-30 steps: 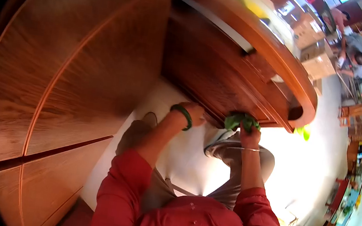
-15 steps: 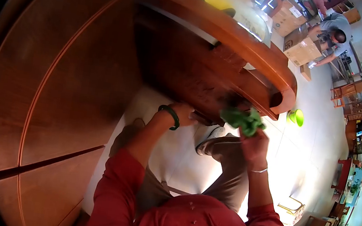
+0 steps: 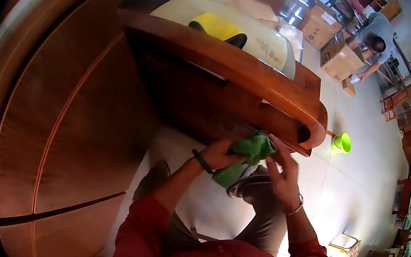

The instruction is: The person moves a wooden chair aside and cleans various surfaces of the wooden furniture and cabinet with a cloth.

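Observation:
A crumpled green cloth [image 3: 255, 148] is between my two hands, in front of the wooden bench side [image 3: 194, 93]. My left hand [image 3: 220, 154], with a dark bangle at the wrist, is closed on the cloth, and one end hangs down below it. My right hand [image 3: 284, 176] pinches the cloth's upper right edge with thumb and fingers. Above them runs the polished wooden armrest [image 3: 235, 64] of the bench. Part of the cloth is hidden by my left fingers.
A tall wooden cabinet [image 3: 79, 126] stands close on my left. On the bench's pale cushion [image 3: 264, 45] lies a yellow and black item [image 3: 219, 28]. A lime-green bucket [image 3: 341, 143] stands on the tiled floor. Farther off, a person [image 3: 376, 34] bends beside cardboard boxes [image 3: 340, 58].
My left hand has come away from the bench's lower edge and taken hold of the cloth. My right hand has brought the cloth left towards it. The view has shifted slightly.

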Demonstrator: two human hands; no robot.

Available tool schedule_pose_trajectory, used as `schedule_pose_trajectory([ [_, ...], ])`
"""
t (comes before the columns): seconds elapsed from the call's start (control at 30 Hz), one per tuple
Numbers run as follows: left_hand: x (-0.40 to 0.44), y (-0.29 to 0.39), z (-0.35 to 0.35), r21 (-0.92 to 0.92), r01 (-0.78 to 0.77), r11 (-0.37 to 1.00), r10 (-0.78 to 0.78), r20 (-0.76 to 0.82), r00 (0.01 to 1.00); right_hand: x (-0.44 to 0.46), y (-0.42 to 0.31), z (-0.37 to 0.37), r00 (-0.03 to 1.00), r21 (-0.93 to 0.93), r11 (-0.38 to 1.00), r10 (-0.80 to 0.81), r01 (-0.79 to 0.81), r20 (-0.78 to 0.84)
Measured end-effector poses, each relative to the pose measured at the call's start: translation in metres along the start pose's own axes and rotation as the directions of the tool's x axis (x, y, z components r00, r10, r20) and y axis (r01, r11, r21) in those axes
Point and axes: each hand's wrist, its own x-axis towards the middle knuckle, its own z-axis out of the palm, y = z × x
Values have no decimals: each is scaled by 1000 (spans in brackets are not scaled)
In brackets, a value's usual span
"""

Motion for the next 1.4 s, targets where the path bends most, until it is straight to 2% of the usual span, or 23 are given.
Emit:
schedule_pose_trajectory([
  [0.03,-2,-2,-1,83,-38,996,56,-227,972,5,0,-7,1000,3,1000,0,0,-9],
  [0.07,-2,-3,-2,171,-58,984,128,-436,891,9,2,-16,987,-158,978,-148,137,-58],
  [0.1,-3,4,-4,173,-57,983,128,-428,895,11,4,-23,952,-321,912,-296,255,-82],
  [0.13,-5,16,-6,230,-56,972,172,-524,834,7,11,-26,971,-177,968,-200,175,-134],
  [0.2,-3,19,-7,332,-74,940,287,-656,698,-2,25,-32,981,-121,985,-140,123,-137],
  [0.23,-2,17,-6,337,-75,938,288,-645,708,-7,33,-34,989,-68,995,-79,71,-127],
  [0.33,10,20,-4,444,-260,858,514,-716,472,-26,72,-43,977,-135,991,-43,14,-208],
  [0.4,15,30,-2,556,-168,814,557,-663,500,-36,92,-49,966,0,993,114,-117,-230],
  [0.53,28,31,6,741,28,671,616,-579,534,-35,119,-41,960,154,966,232,-208,-159],
  [0.57,31,35,11,750,17,662,625,-563,541,-32,126,-37,958,162,966,227,-200,-174],
  [0.63,33,51,25,841,179,511,660,-517,546,-27,139,-30,953,179,951,275,-252,-123],
  [0.7,47,67,44,872,192,450,683,-475,555,-24,161,-23,983,11,993,120,-120,-136],
  [0.73,55,75,52,888,220,403,697,-454,555,-24,159,-20,970,52,980,197,-191,-143],
  [0.77,63,81,58,901,202,383,704,-426,568,-24,161,-18,967,71,980,194,-185,-166],
  [0.83,81,89,71,865,154,477,527,-422,737,-19,162,-16,980,-32,994,97,-104,-173],
  [0.9,103,87,77,851,120,512,522,-419,743,-17,153,-13,976,-50,996,62,-74,-207],
  [0.97,118,63,64,874,201,443,345,-373,861,-16,145,-14,965,150,973,201,-176,-170],
  [1.0,125,70,61,851,146,504,298,-330,895,-13,148,-13,970,104,974,212,-200,-116],
  [1.03,135,70,60,860,144,491,296,-319,900,-13,150,-12,970,120,973,212,-197,-123],
  [1.07,148,66,57,911,39,410,435,-233,870,-13,150,-10,968,108,968,236,-227,-80],
  [1.17,183,76,53,917,-15,399,404,-161,900,-11,157,-4,981,130,979,169,-156,-98],
  [1.3,211,69,40,865,-91,493,386,-124,914,-10,144,-8,990,125,986,120,-109,-77],
  [1.4,239,74,48,851,-63,522,437,-203,876,-10,146,-7,987,142,981,144,-133,-69],
])
